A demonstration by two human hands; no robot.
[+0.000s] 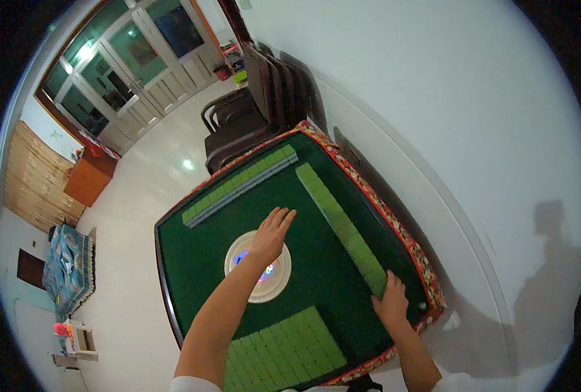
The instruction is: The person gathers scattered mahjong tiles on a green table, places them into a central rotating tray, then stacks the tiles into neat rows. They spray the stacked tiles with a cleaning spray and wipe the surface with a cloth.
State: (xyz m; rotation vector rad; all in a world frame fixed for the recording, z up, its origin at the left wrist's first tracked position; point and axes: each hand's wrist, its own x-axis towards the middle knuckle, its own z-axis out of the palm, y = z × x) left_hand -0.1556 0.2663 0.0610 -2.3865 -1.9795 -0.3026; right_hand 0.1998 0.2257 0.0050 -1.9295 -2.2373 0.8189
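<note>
Over the round, lit centre disc (257,294) of a mahjong table (315,264), my left hand (271,237) reaches out with nothing in it. My right hand (393,301) grips the near end of a long row of green-backed mahjong tiles (342,225) along the right side. Another row of tiles (241,183), two layers high, lies along the far side. A wide block of green-backed tiles (285,348) covers the near part of the table, below my left forearm.
A floral cloth (393,220) trims the table's right edge beside the white wall (418,98). Stacked dark chairs (251,112) stand against the far side. Further off are an orange-brown cabinet (92,176), glazed doors (138,59) and a small white stand (79,338).
</note>
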